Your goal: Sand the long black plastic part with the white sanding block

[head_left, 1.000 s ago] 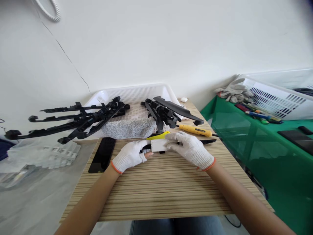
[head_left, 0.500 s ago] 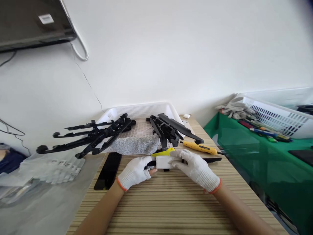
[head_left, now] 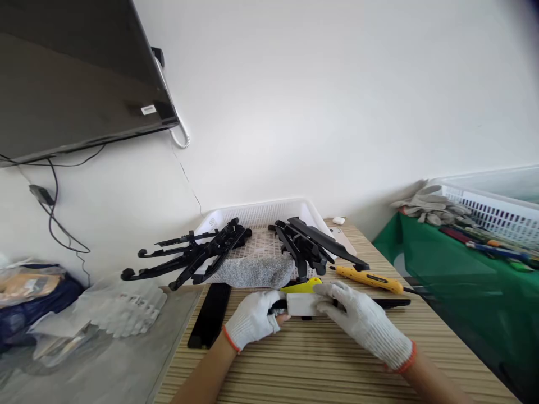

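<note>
Both hands wear white knitted gloves with orange cuffs. My left hand (head_left: 255, 320) is closed on the left end of a black part (head_left: 391, 303), its bare thumb tip showing. Around the part's middle sits a white block (head_left: 302, 304), its exact shape unclear. My right hand (head_left: 362, 320) grips the block's right side and the black part, fingers bent. Just behind them lies a yellow tool (head_left: 304, 285), partly covered. A yellow-orange screwdriver (head_left: 369, 279) rests behind my right hand. The black phone-like slab (head_left: 209, 315) lies left of my left hand.
Behind the hands, a white basket (head_left: 269, 210) bears two bunches of long black parts (head_left: 219, 247) and a grey cloth (head_left: 256, 271). At right, a green-covered table (head_left: 438, 264) holds gloves (head_left: 432, 206), pens and another basket (head_left: 492, 210). A screen (head_left: 80, 73) hangs upper left.
The camera view has shifted, so the table and hands appear lower and further right. Both hands keep their hold on the white block and black part.
</note>
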{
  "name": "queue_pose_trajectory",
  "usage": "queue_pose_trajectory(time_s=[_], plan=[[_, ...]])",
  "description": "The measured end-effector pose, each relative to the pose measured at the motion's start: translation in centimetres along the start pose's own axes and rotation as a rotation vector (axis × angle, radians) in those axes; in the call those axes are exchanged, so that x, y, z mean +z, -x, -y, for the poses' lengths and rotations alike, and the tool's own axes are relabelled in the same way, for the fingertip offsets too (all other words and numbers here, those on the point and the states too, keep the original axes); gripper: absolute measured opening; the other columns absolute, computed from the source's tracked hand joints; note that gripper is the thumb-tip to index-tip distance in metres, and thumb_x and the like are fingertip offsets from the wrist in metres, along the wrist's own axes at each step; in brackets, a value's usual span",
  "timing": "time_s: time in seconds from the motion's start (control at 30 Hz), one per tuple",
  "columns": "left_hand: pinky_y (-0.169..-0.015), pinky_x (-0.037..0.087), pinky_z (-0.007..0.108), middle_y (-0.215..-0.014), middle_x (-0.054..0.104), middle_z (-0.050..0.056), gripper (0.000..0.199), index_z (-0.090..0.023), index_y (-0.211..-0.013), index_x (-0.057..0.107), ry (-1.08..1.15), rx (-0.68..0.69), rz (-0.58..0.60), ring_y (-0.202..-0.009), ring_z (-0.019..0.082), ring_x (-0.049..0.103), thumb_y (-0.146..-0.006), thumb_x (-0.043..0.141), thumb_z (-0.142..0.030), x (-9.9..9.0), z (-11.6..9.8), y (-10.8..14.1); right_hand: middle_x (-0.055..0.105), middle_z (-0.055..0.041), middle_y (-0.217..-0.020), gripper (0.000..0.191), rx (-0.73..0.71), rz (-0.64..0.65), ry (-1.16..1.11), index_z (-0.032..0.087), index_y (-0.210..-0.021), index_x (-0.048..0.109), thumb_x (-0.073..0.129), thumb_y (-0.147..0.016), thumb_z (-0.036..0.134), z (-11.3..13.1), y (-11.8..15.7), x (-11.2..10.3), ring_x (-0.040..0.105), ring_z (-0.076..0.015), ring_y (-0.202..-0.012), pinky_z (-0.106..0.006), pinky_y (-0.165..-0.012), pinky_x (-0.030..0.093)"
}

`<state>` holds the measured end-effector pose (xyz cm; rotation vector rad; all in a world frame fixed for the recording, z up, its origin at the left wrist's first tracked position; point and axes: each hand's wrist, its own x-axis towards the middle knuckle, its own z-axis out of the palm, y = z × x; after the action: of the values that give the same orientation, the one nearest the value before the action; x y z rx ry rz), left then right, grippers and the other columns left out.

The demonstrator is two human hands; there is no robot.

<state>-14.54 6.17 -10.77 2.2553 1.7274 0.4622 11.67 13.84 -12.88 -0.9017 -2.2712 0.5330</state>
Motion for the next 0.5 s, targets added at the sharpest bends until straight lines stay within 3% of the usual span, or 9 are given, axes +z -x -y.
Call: queue_pose_trajectory(time_s=[0.17, 0.27, 0.4, 0.5], plan=[[-0.082, 0.055, 0.033, -0.104, 0.076, 0.006, 0.039, -0.023, -0.119, 0.066, -0.047, -0.008, 0.005, -0.094, 0.024, 0.071, -0.082, 0.063, -0.034, 0.0, -0.3, 0.0, 0.073, -0.0041, -0.112, 0.026, -0.009, -0.076, -0.01, 0.028, -0.112, 0.069, 0.056, -0.091, 0.034, -0.4, 0.0, -0.8, 0.07, -0.0243, -0.104, -0.038, -0.087, 0.059], [-0.085, 0.054, 0.034, -0.106, 0.076, 0.007, 0.037, -0.022, -0.117, 0.067, -0.05, -0.016, -0.002, -0.096, 0.025, 0.071, -0.082, 0.062, -0.03, 0.0, -0.4, -0.1, 0.073, -0.0039, -0.109, 0.025, -0.005, -0.055, -0.005, 0.027, -0.111, 0.069, 0.056, -0.091, 0.035, -0.1, 0.0, -0.9, 0.07, -0.0238, -0.102, -0.038, -0.087, 0.059], [-0.085, 0.054, 0.031, -0.11, 0.075, 0.004, 0.04, -0.024, -0.121, 0.065, -0.049, 0.015, 0.01, -0.098, 0.023, 0.071, -0.083, 0.064, -0.037, -0.2, -0.4, 0.0, 0.072, -0.0039, -0.11, 0.026, -0.008, 0.022, 0.001, 0.028, -0.112, 0.069, 0.061, -0.088, 0.035, 0.8, 0.1, -0.8, 0.072, -0.0231, -0.096, -0.037, -0.083, 0.06], [-0.079, 0.054, 0.031, -0.101, 0.076, 0.005, 0.04, -0.023, -0.118, 0.067, -0.059, 0.006, 0.019, -0.09, 0.023, 0.071, -0.083, 0.066, -0.043, -0.2, -0.3, -0.1, 0.072, -0.0053, -0.111, 0.028, 0.054, -0.019, 0.001, 0.026, -0.113, 0.069, 0.063, -0.087, 0.036, 1.2, 0.0, -1.2, 0.07, -0.024, -0.1, -0.038, -0.087, 0.059]])
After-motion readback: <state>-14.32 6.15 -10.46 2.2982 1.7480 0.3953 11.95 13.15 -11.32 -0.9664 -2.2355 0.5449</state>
